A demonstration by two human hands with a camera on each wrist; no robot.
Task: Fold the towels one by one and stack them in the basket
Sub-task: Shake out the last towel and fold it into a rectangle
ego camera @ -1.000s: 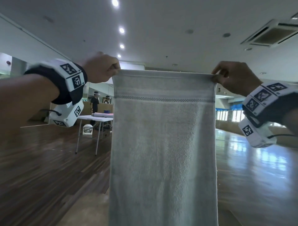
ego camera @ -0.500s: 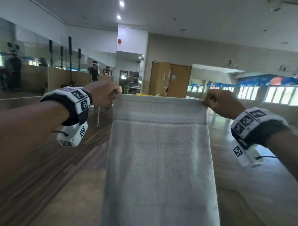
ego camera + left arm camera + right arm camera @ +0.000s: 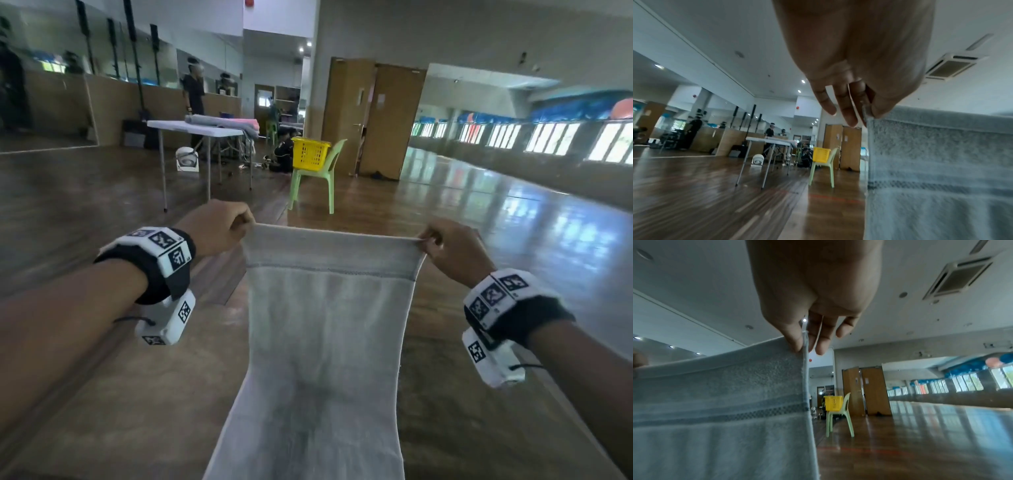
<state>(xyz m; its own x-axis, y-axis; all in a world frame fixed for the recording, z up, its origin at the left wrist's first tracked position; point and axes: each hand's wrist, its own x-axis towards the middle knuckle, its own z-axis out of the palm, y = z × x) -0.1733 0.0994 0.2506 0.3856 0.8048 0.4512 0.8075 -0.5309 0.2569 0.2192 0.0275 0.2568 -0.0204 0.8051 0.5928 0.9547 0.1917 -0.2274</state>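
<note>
A pale grey towel [image 3: 325, 325] with a darker woven band near its top hangs stretched between both hands in front of me. My left hand [image 3: 219, 226] pinches its top left corner, and the left wrist view shows the thumb and fingers of that left hand [image 3: 865, 104] closed on the towel [image 3: 941, 170] edge. My right hand [image 3: 448, 250] pinches the top right corner; up close the right hand [image 3: 807, 337] nips the towel [image 3: 715, 410] hem. The towel's lower end runs out of the frame. A yellow basket [image 3: 310, 153] stands on a green chair [image 3: 317, 178] across the room.
A white folding table [image 3: 198, 132] with towels [image 3: 222, 121] on it stands at the back left, with people behind it. A small white fan [image 3: 187, 159] sits on the floor under it. Brown doors [image 3: 373, 116] lie behind the chair. Glossy wooden floor [image 3: 513, 222] spreads right.
Both hands have come down with the towel and my view has tilted from the ceiling to the floor. The chair with the basket has come into sight above the towel's top edge.
</note>
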